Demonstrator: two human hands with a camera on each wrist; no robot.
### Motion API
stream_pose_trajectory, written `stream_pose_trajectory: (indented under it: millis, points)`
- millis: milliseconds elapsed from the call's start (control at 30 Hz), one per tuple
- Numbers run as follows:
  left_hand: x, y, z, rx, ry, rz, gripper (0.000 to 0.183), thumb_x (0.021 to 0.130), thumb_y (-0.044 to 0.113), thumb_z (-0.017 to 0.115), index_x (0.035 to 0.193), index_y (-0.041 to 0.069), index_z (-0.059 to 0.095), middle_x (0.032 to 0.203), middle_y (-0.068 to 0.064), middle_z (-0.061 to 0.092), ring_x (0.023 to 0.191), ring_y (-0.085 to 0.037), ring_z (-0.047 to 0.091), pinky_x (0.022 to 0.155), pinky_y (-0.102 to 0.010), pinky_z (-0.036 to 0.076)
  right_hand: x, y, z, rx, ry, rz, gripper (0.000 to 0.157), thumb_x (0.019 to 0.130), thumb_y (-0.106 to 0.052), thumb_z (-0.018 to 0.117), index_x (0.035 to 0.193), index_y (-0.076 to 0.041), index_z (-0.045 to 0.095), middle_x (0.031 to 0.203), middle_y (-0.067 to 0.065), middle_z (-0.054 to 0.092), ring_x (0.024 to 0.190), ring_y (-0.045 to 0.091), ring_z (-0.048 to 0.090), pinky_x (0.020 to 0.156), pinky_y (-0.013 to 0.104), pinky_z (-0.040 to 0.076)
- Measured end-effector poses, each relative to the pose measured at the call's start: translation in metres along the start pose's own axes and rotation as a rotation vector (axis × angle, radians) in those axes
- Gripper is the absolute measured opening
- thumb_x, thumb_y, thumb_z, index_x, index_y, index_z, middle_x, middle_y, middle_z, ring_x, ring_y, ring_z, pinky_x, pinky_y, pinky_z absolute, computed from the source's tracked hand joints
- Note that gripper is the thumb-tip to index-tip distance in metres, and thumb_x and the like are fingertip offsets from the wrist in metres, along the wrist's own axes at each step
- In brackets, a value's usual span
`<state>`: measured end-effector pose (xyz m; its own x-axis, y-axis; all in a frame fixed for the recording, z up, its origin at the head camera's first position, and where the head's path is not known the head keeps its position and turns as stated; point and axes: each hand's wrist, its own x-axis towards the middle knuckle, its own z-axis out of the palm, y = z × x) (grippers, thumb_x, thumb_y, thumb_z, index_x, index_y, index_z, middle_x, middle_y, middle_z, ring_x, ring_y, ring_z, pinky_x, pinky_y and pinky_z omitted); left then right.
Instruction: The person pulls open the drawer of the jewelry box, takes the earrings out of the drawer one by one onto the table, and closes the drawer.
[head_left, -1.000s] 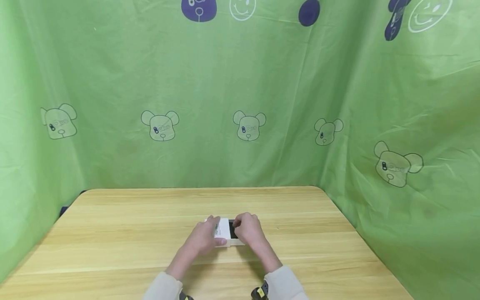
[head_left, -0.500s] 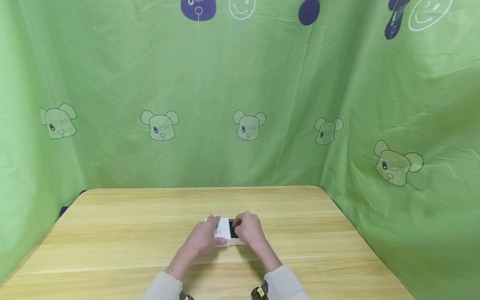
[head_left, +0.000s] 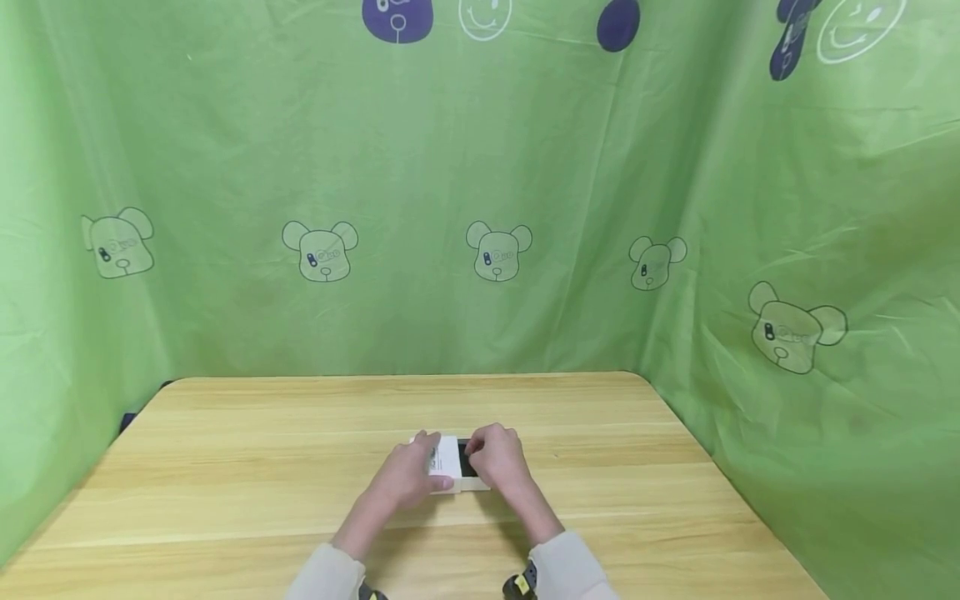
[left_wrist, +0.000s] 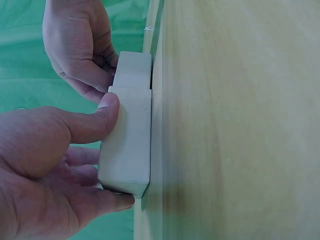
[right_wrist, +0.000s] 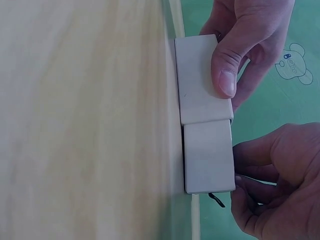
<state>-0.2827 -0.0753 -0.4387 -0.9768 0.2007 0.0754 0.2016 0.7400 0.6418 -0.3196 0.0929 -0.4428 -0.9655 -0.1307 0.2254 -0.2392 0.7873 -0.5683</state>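
Observation:
A small white sliding box lies on the table, its drawer (right_wrist: 208,157) pulled partway out of the sleeve (head_left: 447,458) toward the right. Dark lining (head_left: 466,468) shows inside the drawer. My left hand (head_left: 405,475) grips the sleeve, with the thumb on its near side and fingers over the far part. Curled fingers of my right hand (head_left: 498,457) bend down over the open drawer, right at its lining. I cannot tell whether they pinch something, since the fingertips are hidden. From the drawer's end hangs a short black ribbon (right_wrist: 217,200), seen in the right wrist view.
The wooden table (head_left: 300,425) extends around the box on all sides. Green curtains (head_left: 405,167) with printed bear heads hang behind the table and along both sides. Pale sleeves (head_left: 327,573) and dark wrist straps show at the bottom of the head view.

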Motion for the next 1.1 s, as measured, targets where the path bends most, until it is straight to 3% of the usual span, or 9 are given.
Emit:
stream_pose_trajectory:
  millis: [667,1100]
  points:
    - [0.0,0.0,0.001,0.008,0.002,-0.007,0.074,0.085,0.025,0.082,0.147,0.001,0.049,0.154,-0.03,0.042,0.131,-0.053,0.05,0.108,-0.063,0.046,-0.001,0.0,-0.003,0.039,0.002,0.007,0.019,0.072,0.009,0.068,0.074,-0.007,0.076,0.075,0.006,0.074,0.073,0.019,0.064,0.061,0.026,0.055]
    - [0.0,0.0,0.0,0.02,0.007,0.003,0.076,0.085,0.026,0.082,0.147,0.0,0.049,0.153,-0.031,0.042,0.132,-0.055,0.048,0.11,-0.064,0.043,0.001,0.001,-0.018,0.115,-0.025,0.043,0.012,0.078,0.006,0.073,0.084,-0.004,0.077,0.081,0.007,0.075,0.076,0.019,0.069,0.07,0.031,0.063]
